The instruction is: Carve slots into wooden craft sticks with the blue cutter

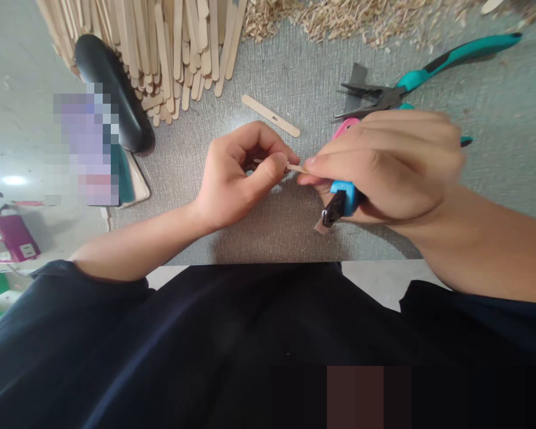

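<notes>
My left hand [241,176] is curled closed, pinching one end of a thin wooden stick [295,167] between thumb and fingers. My right hand [393,167] is closed too; its fingertips meet the other end of the same stick while its palm grips a blue-handled cutter [342,202], whose dark blade holder pokes out below the hand. A pink part [345,126] shows just above the right knuckles. Both hands hover over a grey mat [295,77].
A single flat stick [271,115] lies on the mat behind my hands. A heap of wooden sticks [170,42] and wood shavings [339,18] fill the far edge. Teal-handled pliers [411,83] lie at right. A black object [111,89] sits at left.
</notes>
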A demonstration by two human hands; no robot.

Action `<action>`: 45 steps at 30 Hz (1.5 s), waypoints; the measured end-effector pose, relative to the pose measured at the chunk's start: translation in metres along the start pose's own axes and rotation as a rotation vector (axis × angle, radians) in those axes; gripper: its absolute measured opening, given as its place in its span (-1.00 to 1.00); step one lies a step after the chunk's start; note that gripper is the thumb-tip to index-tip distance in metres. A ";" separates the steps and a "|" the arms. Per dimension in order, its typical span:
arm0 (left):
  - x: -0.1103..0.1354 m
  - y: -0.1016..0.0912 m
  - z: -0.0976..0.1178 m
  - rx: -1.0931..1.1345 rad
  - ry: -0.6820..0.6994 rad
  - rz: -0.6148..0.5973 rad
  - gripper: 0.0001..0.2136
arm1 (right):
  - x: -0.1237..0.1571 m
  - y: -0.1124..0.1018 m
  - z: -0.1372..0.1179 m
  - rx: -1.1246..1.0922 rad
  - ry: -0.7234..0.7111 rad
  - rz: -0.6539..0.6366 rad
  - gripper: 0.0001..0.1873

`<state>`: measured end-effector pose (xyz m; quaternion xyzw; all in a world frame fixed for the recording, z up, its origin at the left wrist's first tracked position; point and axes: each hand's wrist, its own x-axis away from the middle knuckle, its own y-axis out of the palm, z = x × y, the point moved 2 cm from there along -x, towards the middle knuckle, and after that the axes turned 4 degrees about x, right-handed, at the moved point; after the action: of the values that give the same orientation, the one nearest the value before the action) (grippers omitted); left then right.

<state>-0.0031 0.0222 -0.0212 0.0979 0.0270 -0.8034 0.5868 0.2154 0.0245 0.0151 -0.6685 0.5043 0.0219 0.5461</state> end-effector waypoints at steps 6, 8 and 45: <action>-0.002 0.000 -0.001 0.054 -0.006 0.034 -0.60 | 0.004 0.007 0.002 0.088 -0.225 0.153 -0.83; -0.003 -0.001 -0.004 0.073 -0.021 0.054 -0.59 | 0.005 0.007 0.005 0.122 -0.202 0.104 -0.76; -0.009 -0.013 -0.014 -0.025 0.177 0.399 -0.49 | -0.005 0.006 0.019 0.280 0.211 -0.038 -0.75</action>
<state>-0.0111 0.0371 -0.0342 0.1644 0.0685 -0.6590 0.7308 0.2188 0.0429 0.0063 -0.5941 0.5443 -0.1293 0.5780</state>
